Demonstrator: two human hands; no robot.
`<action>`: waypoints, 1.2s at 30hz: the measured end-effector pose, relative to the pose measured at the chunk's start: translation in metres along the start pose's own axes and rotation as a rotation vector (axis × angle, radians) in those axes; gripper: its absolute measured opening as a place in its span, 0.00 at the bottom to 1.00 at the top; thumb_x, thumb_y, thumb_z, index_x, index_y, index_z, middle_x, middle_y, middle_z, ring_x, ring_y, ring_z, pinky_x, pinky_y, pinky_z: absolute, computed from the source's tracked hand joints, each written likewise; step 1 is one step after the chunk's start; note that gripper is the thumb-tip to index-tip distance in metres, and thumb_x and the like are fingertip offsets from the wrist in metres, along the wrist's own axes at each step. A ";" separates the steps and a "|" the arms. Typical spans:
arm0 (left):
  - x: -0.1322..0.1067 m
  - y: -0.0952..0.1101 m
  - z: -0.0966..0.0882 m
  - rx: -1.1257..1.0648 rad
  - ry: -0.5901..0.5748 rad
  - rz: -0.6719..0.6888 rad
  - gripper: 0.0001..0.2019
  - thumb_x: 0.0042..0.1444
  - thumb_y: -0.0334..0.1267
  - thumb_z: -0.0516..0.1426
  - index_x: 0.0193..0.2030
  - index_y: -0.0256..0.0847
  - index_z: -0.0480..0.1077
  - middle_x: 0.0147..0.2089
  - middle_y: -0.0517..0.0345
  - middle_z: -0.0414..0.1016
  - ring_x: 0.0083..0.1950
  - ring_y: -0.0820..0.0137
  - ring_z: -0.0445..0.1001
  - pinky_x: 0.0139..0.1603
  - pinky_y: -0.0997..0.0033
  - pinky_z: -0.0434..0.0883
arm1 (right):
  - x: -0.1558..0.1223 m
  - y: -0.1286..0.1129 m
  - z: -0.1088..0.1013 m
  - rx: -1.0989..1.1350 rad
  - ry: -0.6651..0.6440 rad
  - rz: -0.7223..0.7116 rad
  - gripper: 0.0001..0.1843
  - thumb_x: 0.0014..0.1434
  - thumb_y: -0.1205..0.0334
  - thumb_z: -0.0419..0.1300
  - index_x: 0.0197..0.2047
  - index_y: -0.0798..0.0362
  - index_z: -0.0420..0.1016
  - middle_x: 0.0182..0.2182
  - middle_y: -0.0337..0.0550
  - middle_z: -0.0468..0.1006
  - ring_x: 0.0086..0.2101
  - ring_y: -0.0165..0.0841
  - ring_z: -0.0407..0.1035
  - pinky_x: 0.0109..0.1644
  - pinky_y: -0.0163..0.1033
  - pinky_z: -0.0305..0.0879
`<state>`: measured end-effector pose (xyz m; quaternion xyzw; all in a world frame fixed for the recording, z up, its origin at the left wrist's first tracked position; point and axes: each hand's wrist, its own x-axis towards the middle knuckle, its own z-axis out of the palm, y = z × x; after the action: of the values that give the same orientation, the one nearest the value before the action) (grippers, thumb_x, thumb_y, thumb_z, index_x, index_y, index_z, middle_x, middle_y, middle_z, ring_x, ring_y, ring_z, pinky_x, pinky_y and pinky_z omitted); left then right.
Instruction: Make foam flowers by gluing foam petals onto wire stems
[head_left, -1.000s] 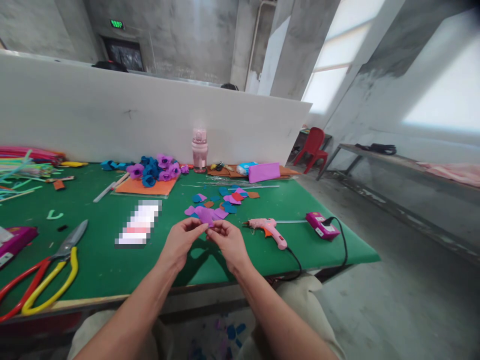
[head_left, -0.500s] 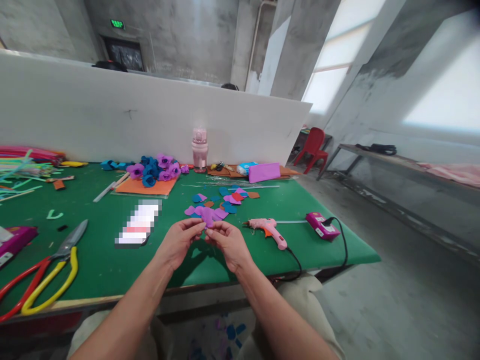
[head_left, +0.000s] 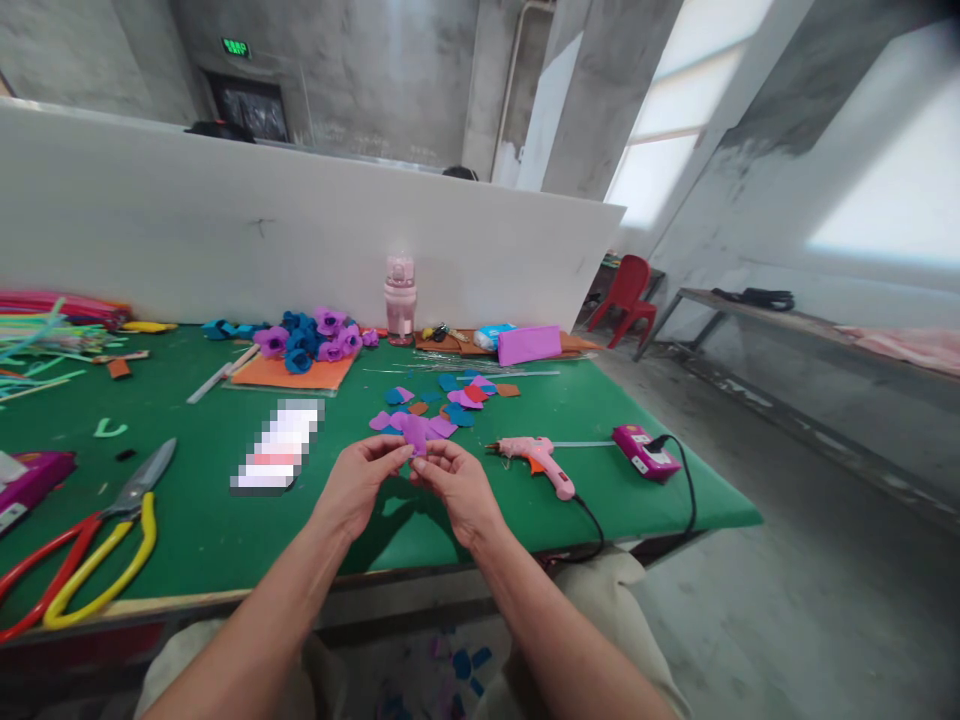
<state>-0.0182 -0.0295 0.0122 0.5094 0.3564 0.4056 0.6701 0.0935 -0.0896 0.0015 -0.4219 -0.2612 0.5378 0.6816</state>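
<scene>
Between the two hands, over the near edge of the green table (head_left: 225, 540), a small purple petal piece (head_left: 415, 436) is pinched from both sides. The left hand (head_left: 358, 485) grips its left edge with thumb and fingertips; the right hand (head_left: 457, 487) nips the right edge the same way, knuckles toward the camera. Both hands are closed on the piece and hover just above the cloth.

Just beyond the fingertips lies a scatter of loose cut petals (head_left: 450, 400) in purple, blue and orange. To the right of the right hand rests a pink glue gun (head_left: 536, 458), its nozzle pointing back toward the hands and its black cord running to a magenta plug box (head_left: 645, 452). Well to the left of the left hand lie red-and-yellow shears (head_left: 97, 545). Farther off, past the scatter, finished purple and blue flowers (head_left: 307, 338) sit on an orange sheet, with a pink bottle (head_left: 399, 297) beside them.

The piece is thin and held only at its edges, so in my judgement an uneven pull could tear or crease it, or let it slip down among the loose petals. The gun's nozzle sits near the right wrist; a careless sideways sweep could brush it or snag the cord.
</scene>
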 end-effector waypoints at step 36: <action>-0.005 0.002 0.005 0.027 0.030 0.061 0.14 0.35 0.41 0.65 0.28 0.36 0.71 0.27 0.60 0.70 0.26 0.76 0.64 0.29 0.76 0.62 | -0.003 0.002 0.006 -0.062 0.071 -0.141 0.11 0.40 0.62 0.66 0.29 0.56 0.70 0.23 0.36 0.73 0.25 0.27 0.68 0.35 0.35 0.66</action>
<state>-0.0159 -0.0353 0.0158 0.5229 0.3562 0.4285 0.6450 0.0867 -0.0907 0.0030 -0.4423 -0.2824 0.4647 0.7132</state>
